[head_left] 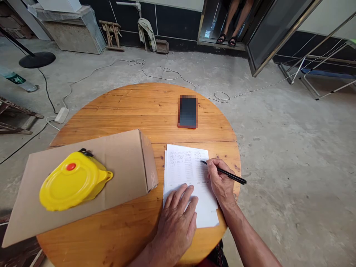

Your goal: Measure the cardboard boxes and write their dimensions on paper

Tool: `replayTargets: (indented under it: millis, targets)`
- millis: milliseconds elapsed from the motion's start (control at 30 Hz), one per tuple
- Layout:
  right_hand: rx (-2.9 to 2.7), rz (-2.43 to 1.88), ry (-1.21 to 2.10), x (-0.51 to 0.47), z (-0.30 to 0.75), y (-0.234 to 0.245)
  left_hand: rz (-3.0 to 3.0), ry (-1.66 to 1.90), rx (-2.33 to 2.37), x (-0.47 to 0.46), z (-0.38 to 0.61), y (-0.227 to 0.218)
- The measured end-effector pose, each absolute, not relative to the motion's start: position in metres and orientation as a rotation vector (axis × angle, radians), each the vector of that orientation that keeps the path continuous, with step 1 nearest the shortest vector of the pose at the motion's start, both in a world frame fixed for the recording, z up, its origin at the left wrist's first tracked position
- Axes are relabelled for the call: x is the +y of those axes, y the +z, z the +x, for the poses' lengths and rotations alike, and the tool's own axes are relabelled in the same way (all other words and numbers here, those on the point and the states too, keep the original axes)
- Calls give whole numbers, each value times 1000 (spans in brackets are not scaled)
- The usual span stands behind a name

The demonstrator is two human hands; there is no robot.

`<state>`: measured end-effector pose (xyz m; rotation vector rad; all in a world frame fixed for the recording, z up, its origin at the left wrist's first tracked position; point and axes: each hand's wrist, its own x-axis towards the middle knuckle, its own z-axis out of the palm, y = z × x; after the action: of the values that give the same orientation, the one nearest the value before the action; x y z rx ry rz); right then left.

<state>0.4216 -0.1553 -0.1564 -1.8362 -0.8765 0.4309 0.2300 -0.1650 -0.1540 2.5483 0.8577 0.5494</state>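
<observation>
My right hand (221, 182) grips a black pen (232, 175) in a writing hold, its tip at the right-hand column of a white sheet of paper (204, 211). Rows of small handwriting cover the upper part of the sheet, too fine to read. My left hand (179, 215) rests flat on the lower left of the paper with its fingers stretched out. More than one sheet lies there, as edges stick out beneath the top one. The papers lie on a round wooden table (130, 109).
A cardboard box (122, 170) on the table's left bears a yellow plastic case (69, 185) with a red button. A dark, pixelated rectangular object (188, 112) lies beyond the paper. Cables (167, 76) cross the concrete floor. A person's legs (233, 18) stand in the doorway.
</observation>
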Motion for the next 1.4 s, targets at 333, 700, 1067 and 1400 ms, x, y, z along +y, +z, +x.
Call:
replayTargets:
  millis: [333, 700, 1067, 1400]
  targets:
    - [-969, -1857, 406, -151, 418, -149, 2554, 562, 858, -166, 230, -152]
    - [-938, -1838, 447, -152, 419, -151, 2547, 551, 861, -165, 230, -152]
    - [-794, -1786, 422, -154, 422, -154, 2546, 555, 855, -164, 230, -153]
    - [-813, -1810, 485, -154, 422, -157, 2544, 563, 854, -165, 230, -153]
